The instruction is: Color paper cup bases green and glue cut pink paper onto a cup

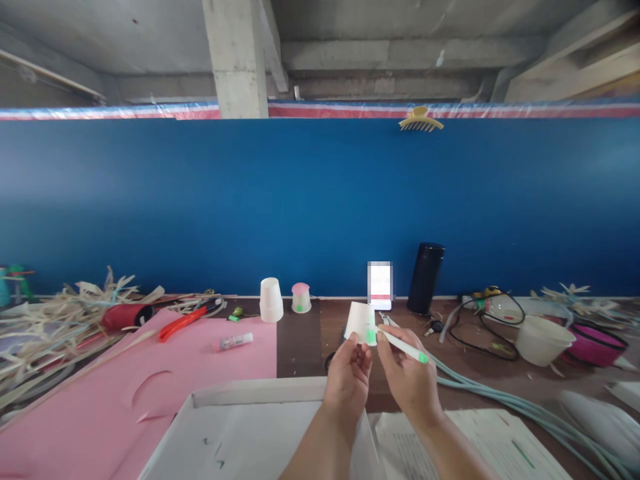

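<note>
My left hand (349,375) is closed round a small white paper cup (359,321), held tilted above the brown table. My right hand (406,373) pinches a white marker with a green end (403,345). The marker's tip touches a green patch on the cup's side. Both hands are raised near the middle of the view, just beyond a white cardboard box (240,427).
A pink foam sheet (150,380) lies left with a glue stick (236,341) and red pliers (183,323). Stacked white cups (271,300) and a pink-topped cup (301,297) stand by the blue wall. A phone (380,285), black bottle (425,277), cables, white bowl (541,339) and straw pile (45,320) surround.
</note>
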`<state>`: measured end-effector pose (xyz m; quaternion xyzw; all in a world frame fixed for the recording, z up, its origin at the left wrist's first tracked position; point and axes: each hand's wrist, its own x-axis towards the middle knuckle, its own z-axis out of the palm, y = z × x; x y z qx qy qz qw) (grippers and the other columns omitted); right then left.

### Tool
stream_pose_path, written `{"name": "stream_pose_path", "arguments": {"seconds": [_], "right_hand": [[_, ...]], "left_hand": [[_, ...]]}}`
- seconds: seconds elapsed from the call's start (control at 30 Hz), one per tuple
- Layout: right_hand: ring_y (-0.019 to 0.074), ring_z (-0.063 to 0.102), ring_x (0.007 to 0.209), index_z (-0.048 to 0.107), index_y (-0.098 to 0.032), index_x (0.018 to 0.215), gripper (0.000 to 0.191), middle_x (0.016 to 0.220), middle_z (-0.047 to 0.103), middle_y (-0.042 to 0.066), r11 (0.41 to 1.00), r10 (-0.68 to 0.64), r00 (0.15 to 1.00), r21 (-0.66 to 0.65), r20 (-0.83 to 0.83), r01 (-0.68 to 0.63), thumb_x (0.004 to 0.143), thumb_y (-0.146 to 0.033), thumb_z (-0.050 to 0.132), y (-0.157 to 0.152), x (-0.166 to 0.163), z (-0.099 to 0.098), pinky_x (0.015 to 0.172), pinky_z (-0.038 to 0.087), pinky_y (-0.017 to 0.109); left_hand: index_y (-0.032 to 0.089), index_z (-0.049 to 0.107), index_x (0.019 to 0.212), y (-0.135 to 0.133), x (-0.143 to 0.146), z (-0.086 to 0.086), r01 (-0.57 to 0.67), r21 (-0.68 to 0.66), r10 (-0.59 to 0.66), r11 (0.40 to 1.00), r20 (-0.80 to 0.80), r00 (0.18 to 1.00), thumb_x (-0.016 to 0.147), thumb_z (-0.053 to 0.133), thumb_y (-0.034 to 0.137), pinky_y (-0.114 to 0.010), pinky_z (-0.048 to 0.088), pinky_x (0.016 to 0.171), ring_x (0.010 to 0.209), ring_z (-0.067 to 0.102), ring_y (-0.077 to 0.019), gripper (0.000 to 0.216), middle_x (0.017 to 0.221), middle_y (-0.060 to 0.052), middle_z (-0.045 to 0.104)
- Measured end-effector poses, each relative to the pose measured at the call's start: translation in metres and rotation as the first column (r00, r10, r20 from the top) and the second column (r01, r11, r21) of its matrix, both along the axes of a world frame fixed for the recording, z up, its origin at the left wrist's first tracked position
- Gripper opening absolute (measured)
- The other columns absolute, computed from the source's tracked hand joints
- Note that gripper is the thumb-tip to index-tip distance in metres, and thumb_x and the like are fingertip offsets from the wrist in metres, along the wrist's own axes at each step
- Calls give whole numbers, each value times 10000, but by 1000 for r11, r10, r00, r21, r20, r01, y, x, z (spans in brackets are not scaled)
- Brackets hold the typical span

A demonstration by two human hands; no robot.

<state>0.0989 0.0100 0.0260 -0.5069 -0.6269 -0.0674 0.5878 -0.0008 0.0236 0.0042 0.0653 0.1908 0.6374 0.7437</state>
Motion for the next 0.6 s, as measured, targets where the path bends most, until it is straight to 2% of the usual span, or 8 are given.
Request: {"name": "stream_pose_path", "arguments": {"seconds": [0.33, 0.6], "right_hand": [[198, 616, 828, 627, -198, 915, 178, 872, 656, 60, 1000, 24, 1000, -1, -11, -24, 834, -326, 533, -1, -1, 2, 750, 492, 334], [193, 615, 836, 617, -205, 977, 167, 900, 649, 60, 991, 46, 997, 126, -55, -39, 824, -247, 564, -6, -2, 7, 751, 499, 336]], "left_hand": [[74, 620, 780, 0, 0, -1, 5, 6, -5, 1000, -5, 1000, 734, 680, 143, -180, 539, 645, 645, 614, -88, 103, 697, -52, 620], [92, 630, 801, -2, 2, 0, -23, 7, 23, 1000, -34, 999, 733, 688, 179, -180, 538, 662, 669, 622, -93, 125, 725, -52, 630]]}}
